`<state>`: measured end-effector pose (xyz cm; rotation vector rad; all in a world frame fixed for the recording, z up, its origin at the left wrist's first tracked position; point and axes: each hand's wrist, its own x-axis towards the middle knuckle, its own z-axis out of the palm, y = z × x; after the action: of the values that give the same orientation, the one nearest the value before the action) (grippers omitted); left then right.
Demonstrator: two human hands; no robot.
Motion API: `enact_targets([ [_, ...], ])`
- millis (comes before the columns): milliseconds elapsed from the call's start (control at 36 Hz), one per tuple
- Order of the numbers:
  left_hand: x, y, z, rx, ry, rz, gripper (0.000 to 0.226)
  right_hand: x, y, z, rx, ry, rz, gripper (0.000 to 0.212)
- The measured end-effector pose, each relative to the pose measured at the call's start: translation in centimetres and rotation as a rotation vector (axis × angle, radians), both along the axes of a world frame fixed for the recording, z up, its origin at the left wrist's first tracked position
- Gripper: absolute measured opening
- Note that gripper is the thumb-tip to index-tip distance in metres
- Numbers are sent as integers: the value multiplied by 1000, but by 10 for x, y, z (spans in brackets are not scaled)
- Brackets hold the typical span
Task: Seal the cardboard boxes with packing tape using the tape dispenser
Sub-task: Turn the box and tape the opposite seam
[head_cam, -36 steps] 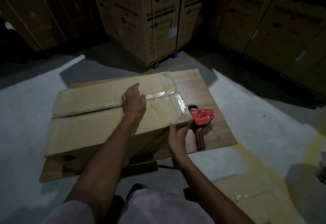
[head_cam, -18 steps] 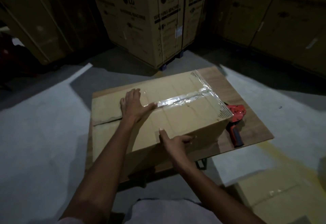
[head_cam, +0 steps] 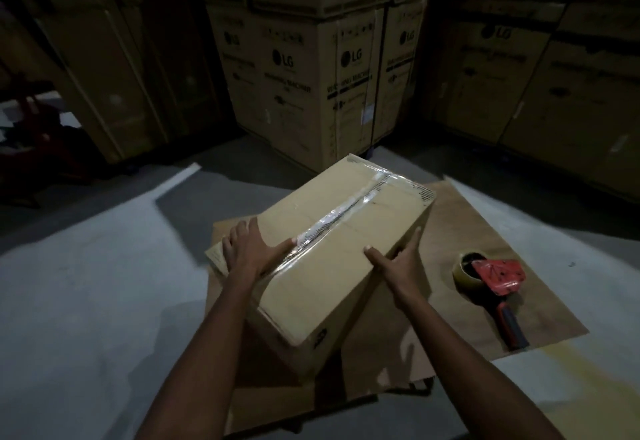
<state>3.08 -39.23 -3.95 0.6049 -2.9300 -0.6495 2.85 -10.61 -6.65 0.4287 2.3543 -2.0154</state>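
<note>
Cardboard box (head_cam: 332,259) sits angled on the wooden worktop (head_cam: 485,231), both hands on it: left hand (head_cam: 249,252) flat on the top's near-left edge, right hand (head_cam: 394,263) spread against its right side. Clear tape (head_cam: 346,211) covers the seam. Red tape dispenser (head_cam: 495,280) lies just right, big LG cartons (head_cam: 304,72) behind.

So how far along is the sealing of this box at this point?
Done: a strip of clear tape runs along the top seam of the cardboard box and over its far edge. In hand: the left hand presses flat on the top and the right hand touches the side edge. The tape dispenser lies unused on the wooden board. Left: the near end, whose taping I cannot tell.
</note>
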Motion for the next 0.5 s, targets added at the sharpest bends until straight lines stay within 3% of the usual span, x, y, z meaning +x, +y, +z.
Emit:
enact_targets([
  [139, 27, 8, 3, 15, -57, 25, 127, -35, 4, 12, 46, -2, -7, 107],
  [278, 65, 37, 4, -11, -11, 196, 128, -42, 4, 23, 313, -80, 166, 79],
  [500, 107, 118, 4, -15, 1, 492, 124, 56, 21, 18, 669, 19, 582, 96],
])
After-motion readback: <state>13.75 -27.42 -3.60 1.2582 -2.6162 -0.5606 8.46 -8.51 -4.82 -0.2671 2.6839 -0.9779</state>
